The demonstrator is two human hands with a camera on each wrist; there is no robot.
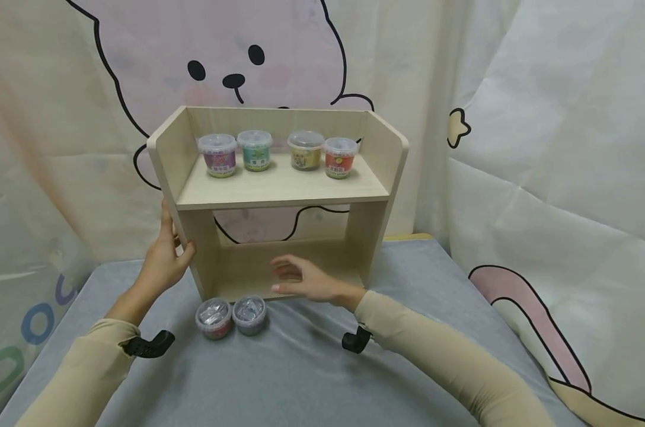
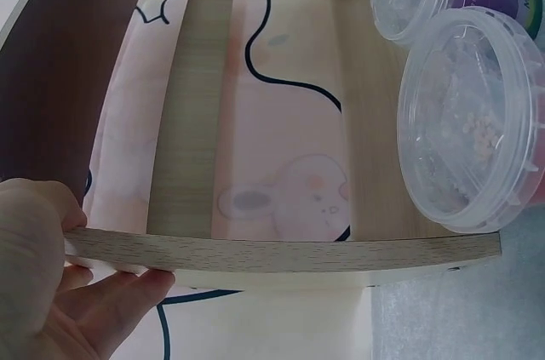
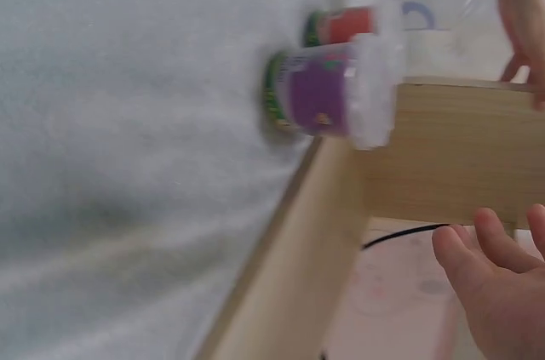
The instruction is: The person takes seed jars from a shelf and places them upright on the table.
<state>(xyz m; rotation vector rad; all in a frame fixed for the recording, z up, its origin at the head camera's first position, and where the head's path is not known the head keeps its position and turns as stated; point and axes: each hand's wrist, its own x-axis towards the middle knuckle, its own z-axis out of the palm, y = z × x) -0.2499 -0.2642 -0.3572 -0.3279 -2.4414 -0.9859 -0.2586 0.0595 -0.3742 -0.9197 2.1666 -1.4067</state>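
Note:
A pale wooden two-tier shelf [image 1: 280, 198] stands on the cloth-covered table. My left hand [image 1: 165, 261] grips its left side board, thumb on one face and fingers on the other, as the left wrist view shows. In front of the lower tier, my right hand [image 1: 314, 281] holds nothing, its fingers loosely bent. Two lidded plastic tubs sit side by side at the shelf's front left foot: a red one [image 1: 213, 319] and a purple-labelled one [image 3: 319, 92]. The right hand is to the right of both tubs.
Several lidded tubs line the upper tier: a purple one [image 1: 220, 160], a teal one [image 1: 255, 155], a yellow one [image 1: 306, 155] and a red-labelled one [image 1: 339, 161]. A grey-blue cloth [image 1: 280, 379] covers the table. Printed curtains [image 1: 557, 148] hang behind and at the sides.

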